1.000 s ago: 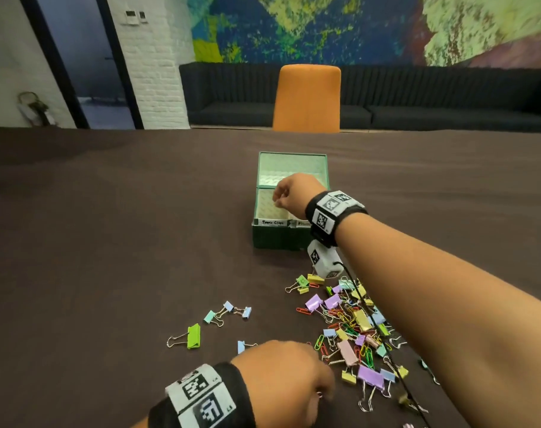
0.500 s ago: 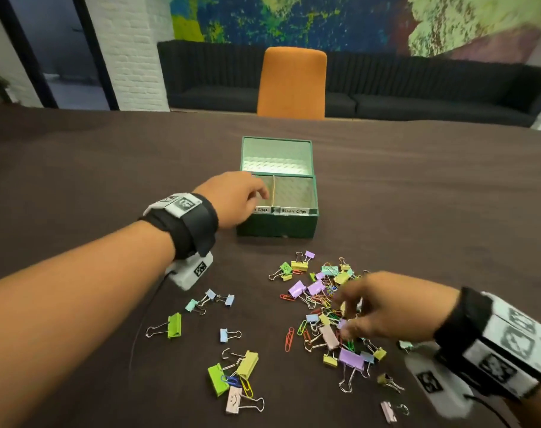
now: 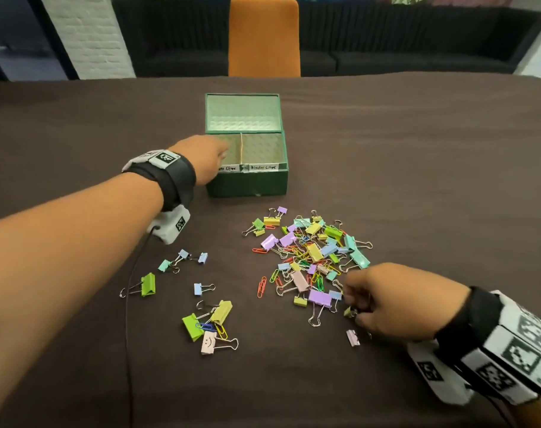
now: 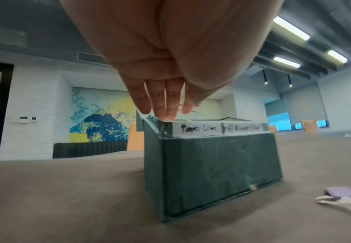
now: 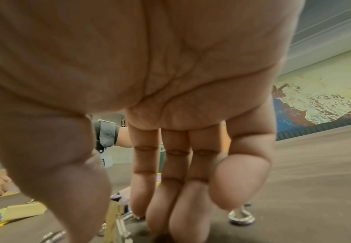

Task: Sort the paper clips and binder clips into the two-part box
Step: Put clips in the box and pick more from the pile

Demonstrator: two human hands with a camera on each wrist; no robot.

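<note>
The green two-part box [image 3: 247, 186] stands open at the table's middle, with labels for paper clips on the left and binder clips on the right [image 4: 212, 172]. My left hand [image 3: 221, 152] hangs over the left compartment's front corner, fingers [image 4: 166, 113] straight and pointing down, with nothing seen in them. A mixed pile of coloured paper clips and binder clips [image 3: 309, 254] lies in front of the box. My right hand [image 3: 351, 305] is at the pile's near right edge. Its thumb and fingers [image 5: 141, 197] pinch a small yellow binder clip [image 3: 348, 312] [image 5: 114, 212] on the cloth.
Smaller groups of clips lie to the left [image 3: 182, 261] and near me [image 3: 210, 322]. A pink binder clip [image 3: 352, 337] sits just under my right hand. A cable [image 3: 127, 304] trails from my left wrist. An orange chair [image 3: 264, 35] stands beyond the far edge.
A second ago my right hand was at the box and my left by the near clips. Now my left hand is over the box and my right has dropped to the pile's near edge.
</note>
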